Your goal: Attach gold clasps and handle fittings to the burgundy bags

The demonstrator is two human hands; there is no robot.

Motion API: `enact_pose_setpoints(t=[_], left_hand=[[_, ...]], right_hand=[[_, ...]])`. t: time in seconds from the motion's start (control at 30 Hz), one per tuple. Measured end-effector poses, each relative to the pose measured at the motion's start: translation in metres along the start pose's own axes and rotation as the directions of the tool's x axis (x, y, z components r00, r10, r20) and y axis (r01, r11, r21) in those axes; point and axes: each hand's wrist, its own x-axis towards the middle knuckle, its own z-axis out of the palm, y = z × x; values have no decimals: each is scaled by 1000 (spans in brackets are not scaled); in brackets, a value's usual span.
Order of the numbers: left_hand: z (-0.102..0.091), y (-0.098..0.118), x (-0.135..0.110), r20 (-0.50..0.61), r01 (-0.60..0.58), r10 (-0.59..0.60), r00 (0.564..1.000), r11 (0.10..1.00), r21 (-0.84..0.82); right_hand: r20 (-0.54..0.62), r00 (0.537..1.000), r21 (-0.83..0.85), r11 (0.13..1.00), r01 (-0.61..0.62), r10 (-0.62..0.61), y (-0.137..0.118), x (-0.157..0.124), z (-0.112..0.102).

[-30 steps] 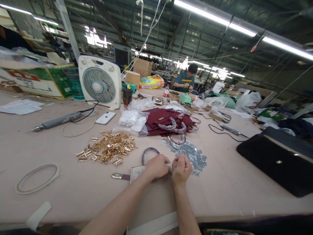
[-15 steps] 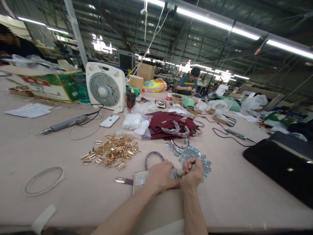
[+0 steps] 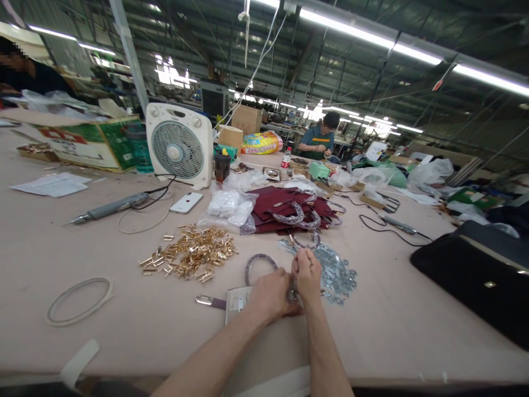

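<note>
My left hand (image 3: 273, 295) is closed and presses down on a pale flat piece (image 3: 236, 302) with a strap and metal buckle (image 3: 209, 301) sticking out to the left. My right hand (image 3: 306, 274) is a fist held upright beside it, gripping a small tool I can barely see, its lower end meeting the left hand. A wrapped ring handle (image 3: 259, 263) lies just beyond my left hand. A heap of silver metal plates (image 3: 334, 271) spreads to the right of my right hand. A pile of gold metal fittings (image 3: 192, 255) lies further left.
Dark red bag pieces (image 3: 285, 209) with wrapped handles lie mid-table, beside plastic bags (image 3: 228, 207). A fan (image 3: 178, 145), phone (image 3: 185, 203), grey electric tool (image 3: 109, 208), white loop (image 3: 78, 300) and black bag (image 3: 479, 275) stand around. One person sits at the far end (image 3: 318, 138); another stands far left.
My right hand has risen from a sideways grip on the tool handle to an upright fist, shifted slightly left and away. The left hand has stayed on the pale piece.
</note>
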Motion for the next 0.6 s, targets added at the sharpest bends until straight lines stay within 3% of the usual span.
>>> enact_pose_setpoints(t=[0.13, 0.3, 0.47, 0.6], left_hand=[[2, -1, 0, -1, -4, 4, 1000, 1000, -8], [4, -1, -1, -34, -28, 27, 999, 999, -21], [6, -1, -3, -28, -9, 9, 1000, 1000, -21], [4, -1, -4, -27, -10, 9, 1000, 999, -46]], right_hand=[[15, 999, -59, 998, -30, 31, 1, -8, 0], [-183, 983, 130, 990, 46, -22, 3, -21, -9], [-235, 968, 320, 933, 163, -89, -22, -21, -14], [-250, 949, 324, 906, 272, -195, -39, -19, -12]])
